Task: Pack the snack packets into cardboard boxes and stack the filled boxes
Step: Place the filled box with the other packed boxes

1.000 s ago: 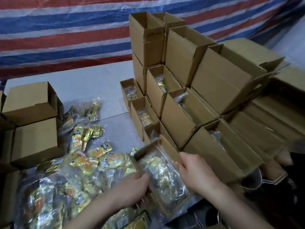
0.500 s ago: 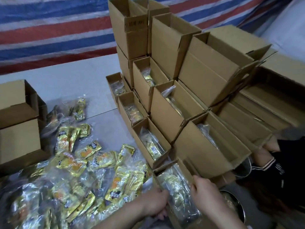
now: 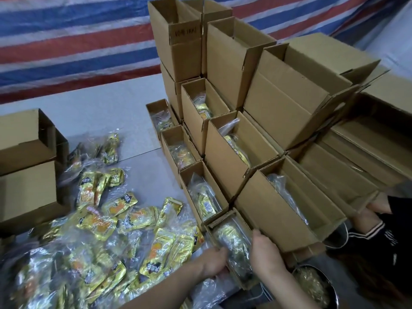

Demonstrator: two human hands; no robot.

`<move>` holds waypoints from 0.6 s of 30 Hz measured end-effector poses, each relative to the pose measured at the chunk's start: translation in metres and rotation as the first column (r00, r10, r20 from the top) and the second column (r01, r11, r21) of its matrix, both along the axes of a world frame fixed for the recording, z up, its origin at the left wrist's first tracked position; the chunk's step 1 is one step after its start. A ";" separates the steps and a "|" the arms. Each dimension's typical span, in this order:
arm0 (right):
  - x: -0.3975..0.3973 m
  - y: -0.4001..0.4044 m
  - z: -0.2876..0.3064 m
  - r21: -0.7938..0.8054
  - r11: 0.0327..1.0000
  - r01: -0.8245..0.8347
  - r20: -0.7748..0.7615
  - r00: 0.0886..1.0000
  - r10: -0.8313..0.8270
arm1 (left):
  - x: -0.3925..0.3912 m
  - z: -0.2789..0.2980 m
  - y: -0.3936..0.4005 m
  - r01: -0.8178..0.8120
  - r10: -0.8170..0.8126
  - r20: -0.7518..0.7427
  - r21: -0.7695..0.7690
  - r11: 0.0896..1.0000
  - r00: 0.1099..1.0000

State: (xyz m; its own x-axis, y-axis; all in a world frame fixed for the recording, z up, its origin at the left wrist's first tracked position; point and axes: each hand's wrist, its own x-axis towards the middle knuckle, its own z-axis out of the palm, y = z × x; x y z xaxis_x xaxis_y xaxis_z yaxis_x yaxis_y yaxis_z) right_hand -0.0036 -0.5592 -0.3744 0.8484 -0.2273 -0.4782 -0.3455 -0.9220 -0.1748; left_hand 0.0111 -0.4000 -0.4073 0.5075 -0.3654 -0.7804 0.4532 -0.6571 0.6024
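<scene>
A small open cardboard box (image 3: 223, 219) filled with a clear bag of gold snack packets (image 3: 231, 241) sits at the near end of a row of filled boxes (image 3: 196, 175). My left hand (image 3: 213, 260) grips its left side and my right hand (image 3: 265, 253) grips its right side. Loose gold and yellow snack packets (image 3: 107, 219) in clear bags lie spread over the grey table (image 3: 100, 112) to the left.
A stepped stack of larger open boxes (image 3: 278, 103) rises right of the row, some empty on top. Two closed boxes (image 3: 24, 163) stand at the left edge. Another person's hands and dark striped sleeve (image 3: 374, 228) show at the right. A metal bowl (image 3: 316, 284) sits near my right wrist.
Both hands have carried the filled box rightward and set it at the near end of the row, behind the third small box.
</scene>
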 end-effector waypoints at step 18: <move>0.066 0.091 0.041 0.232 0.839 -0.492 0.490 0.804 0.336 | 0.019 0.046 0.147 -0.375 0.299 0.418 0.112 0.920 0.858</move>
State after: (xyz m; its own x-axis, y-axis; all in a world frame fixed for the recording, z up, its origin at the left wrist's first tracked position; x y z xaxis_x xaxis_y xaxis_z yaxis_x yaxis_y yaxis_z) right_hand 0.0627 -0.4680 -0.3331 0.9535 0.2989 -0.0391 0.2339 -0.8153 -0.5297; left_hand 0.0300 -0.2525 -0.3608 0.8465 0.0131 -0.5322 0.4237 -0.6218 0.6587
